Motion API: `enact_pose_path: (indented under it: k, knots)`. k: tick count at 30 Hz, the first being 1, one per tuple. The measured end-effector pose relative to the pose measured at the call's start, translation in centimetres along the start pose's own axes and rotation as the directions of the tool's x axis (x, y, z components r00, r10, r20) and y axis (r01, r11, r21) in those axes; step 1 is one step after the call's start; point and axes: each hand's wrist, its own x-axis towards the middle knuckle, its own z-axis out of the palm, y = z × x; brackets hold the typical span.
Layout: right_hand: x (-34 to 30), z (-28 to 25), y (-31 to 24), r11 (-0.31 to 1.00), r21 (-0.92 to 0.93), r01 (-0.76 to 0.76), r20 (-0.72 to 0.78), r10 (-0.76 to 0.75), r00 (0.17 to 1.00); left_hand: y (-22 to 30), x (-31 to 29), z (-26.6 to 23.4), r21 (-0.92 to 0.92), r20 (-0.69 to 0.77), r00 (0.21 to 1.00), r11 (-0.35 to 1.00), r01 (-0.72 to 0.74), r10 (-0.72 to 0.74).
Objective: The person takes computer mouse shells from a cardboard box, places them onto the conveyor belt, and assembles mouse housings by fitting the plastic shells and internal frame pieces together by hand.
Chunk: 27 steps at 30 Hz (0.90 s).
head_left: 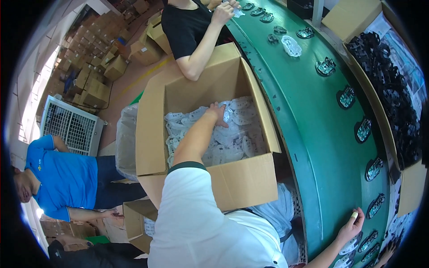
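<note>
My left hand [218, 114] reaches into a large cardboard box [205, 80] in front of me. Its fingers are spread and touch a clear-white plastic shell [228, 115] on top of a heap of similar shells [219, 147]. At the lower right, my right hand [351, 228] is over the green conveyor belt [308, 152], with a pale yellow wrap round one finger. Those fingers look loosely stretched, and nothing shows in them. Just below that hand lie several white shells [353, 243], partly hidden by it.
Dark, shiny oval parts [346, 97] run in a row along the belt. A white shell [291, 46] lies farther up. Beyond the belt, an open carton holds black parts [389, 85]. A person in black [185, 31] works ahead; another in blue [67, 174] is at left.
</note>
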Motion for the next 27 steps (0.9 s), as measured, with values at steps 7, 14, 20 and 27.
enact_pose_path:
  k: [7,14,20,27]
  knots:
    - [-0.3,-0.4,0.3,0.995,-0.099,-0.019,-0.006,0.018,1.000,-0.9,3.7,1.5,-0.108,0.024,0.999,0.994,0.035,-0.032]
    - [-0.5,-0.8,1.1,0.985,-0.170,-0.031,-0.026,0.027,0.999,-0.4,4.5,2.9,-0.084,-0.011,0.999,0.996,0.036,-0.037]
    - [-0.4,-1.1,1.3,0.983,-0.179,-0.036,-0.012,0.035,0.999,0.0,4.9,1.6,0.014,0.063,0.998,1.000,-0.022,0.021]
    - [-0.7,-1.6,1.9,0.984,-0.163,-0.066,-0.028,0.062,0.998,1.2,6.2,0.9,0.089,0.096,0.995,0.996,-0.026,0.017]
